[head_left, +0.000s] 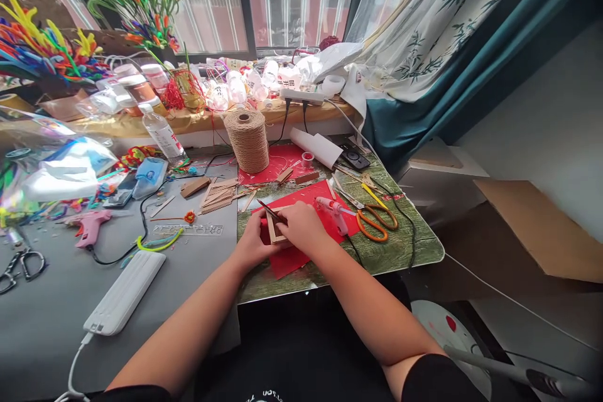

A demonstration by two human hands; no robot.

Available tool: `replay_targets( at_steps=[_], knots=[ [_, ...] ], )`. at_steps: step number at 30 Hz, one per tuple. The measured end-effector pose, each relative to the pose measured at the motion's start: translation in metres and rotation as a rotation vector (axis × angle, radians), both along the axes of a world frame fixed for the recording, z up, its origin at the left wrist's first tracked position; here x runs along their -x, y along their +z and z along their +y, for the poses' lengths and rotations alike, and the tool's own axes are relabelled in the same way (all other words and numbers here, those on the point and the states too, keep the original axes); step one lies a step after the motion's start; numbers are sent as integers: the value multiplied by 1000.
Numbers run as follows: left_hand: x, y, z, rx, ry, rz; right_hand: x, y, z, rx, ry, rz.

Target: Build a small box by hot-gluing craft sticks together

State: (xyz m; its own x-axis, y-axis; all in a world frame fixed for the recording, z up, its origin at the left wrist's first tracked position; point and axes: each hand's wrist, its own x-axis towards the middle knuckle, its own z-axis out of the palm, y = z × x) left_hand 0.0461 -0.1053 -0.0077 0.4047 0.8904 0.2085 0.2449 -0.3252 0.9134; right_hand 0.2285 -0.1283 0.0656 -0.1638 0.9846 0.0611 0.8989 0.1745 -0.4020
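A small frame-like piece made of light wood strips (271, 230) is held low over a red sheet (292, 262). My left hand (253, 244) is closed round its left side. My right hand (304, 226) is closed over its right side, fingers bent, with a thin dark pointed stick-like tool (266, 207) sticking out from them to the left. The tool's exact kind is too small to tell, and my fingers hide part of the wooden piece. Just right of my right hand lies a pink glue gun (332, 212). Beyond it are orange-handled scissors (377, 221).
Loose wood strips (219, 195) lie behind my left hand, near a twine spool (246, 144). A second pink glue gun (92, 226), a clear ruler (188, 230) and a white power strip (125, 292) are on the left. A black cable (413, 232) crosses the right table edge.
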Motion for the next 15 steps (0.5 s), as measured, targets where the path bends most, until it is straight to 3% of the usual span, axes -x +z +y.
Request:
replay_targets(
  at_steps=[3, 5, 9, 12, 15],
  knots=[
    [2, -4, 3, -14, -33, 66, 4, -2, 5, 3, 2, -28],
    [3, -6, 4, -20, -30, 75, 7, -5, 3, -50, -8, 65],
    [4, -6, 4, -38, -40, 59, 2, -2, -12, -171, -77, 680],
    [4, -6, 5, -43, -56, 79, -26, 10, -28, -318, -240, 1180],
    [5, -6, 5, -22, -58, 91, -81, 11, -39, -641, -453, 1334]
  ],
)
